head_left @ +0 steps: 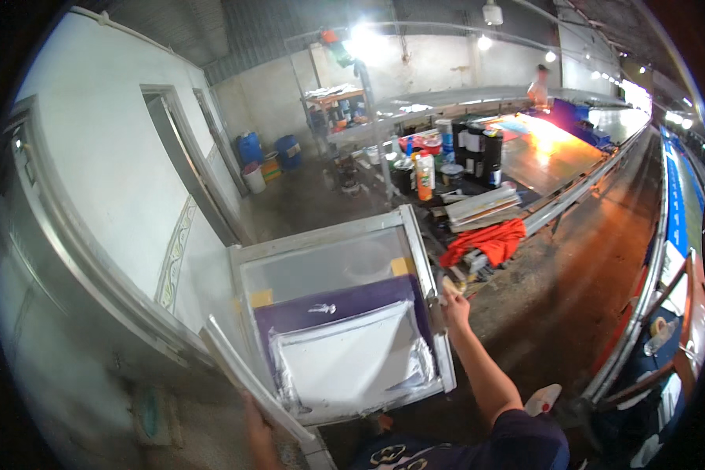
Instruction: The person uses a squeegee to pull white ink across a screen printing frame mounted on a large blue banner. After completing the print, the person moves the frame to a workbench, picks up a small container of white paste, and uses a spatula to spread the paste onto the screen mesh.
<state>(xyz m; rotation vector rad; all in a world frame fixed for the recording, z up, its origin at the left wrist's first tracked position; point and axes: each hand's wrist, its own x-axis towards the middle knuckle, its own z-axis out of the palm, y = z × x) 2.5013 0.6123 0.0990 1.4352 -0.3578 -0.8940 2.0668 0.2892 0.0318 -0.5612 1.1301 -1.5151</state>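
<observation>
A screen-printing frame (329, 233) sits directly before the person. The left hand (258, 427) grasps a long pale bar (247, 372) slanting along its left side; the right hand (455, 307) curls beside its right rail (420, 265), but whether it grips anything cannot be told.

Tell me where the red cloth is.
In the head view, the red cloth is right of centre, just below the stacked boards in the picture and up-right of the right hand.
</observation>
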